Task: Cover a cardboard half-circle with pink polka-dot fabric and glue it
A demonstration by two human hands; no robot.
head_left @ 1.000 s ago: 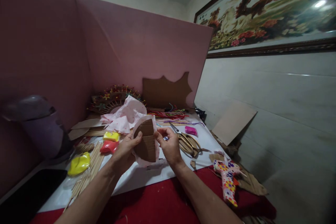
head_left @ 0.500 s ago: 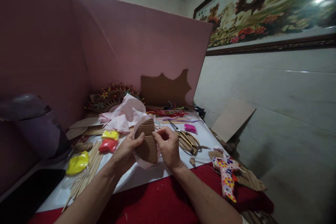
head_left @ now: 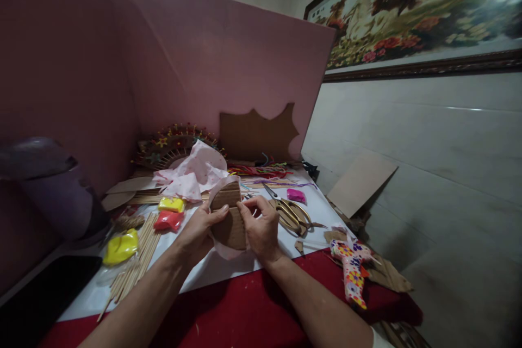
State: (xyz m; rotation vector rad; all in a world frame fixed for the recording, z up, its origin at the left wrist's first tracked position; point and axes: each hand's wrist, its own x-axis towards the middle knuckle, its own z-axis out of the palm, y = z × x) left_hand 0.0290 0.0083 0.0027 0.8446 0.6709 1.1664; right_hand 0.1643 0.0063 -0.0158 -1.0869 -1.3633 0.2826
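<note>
I see the left hand point(head_left: 198, 227) and the right hand point(head_left: 259, 227) close together, low in the middle of the view, a little above the surface point(head_left: 228, 269). Between them is a brown cardboard piece point(head_left: 231, 217) with pink paper point(head_left: 225, 253) wrapped round its edges. The left hand holds the cardboard piece on its left side, with the thumb lying across the front. The right hand pinches the right edge, its fingers curled in tight on the paper there. So the cardboard piece sits right between the two hands, standing almost upright and touching both.

Just right of the right hand lie gold scissors point(head_left: 290, 216) on the white sheet. Past them is a small pink lump point(head_left: 296, 196). Left of the left hand lie a red lump point(head_left: 168, 221), a yellow packet point(head_left: 171, 204) and a bigger yellow lump point(head_left: 120, 247), beside a row of thin wooden sticks point(head_left: 136, 261). Behind the hands is a crumpled pink cloth point(head_left: 193, 171). A painted, flowery glue gun point(head_left: 351, 272) lies near the right edge, on the red cover
</note>
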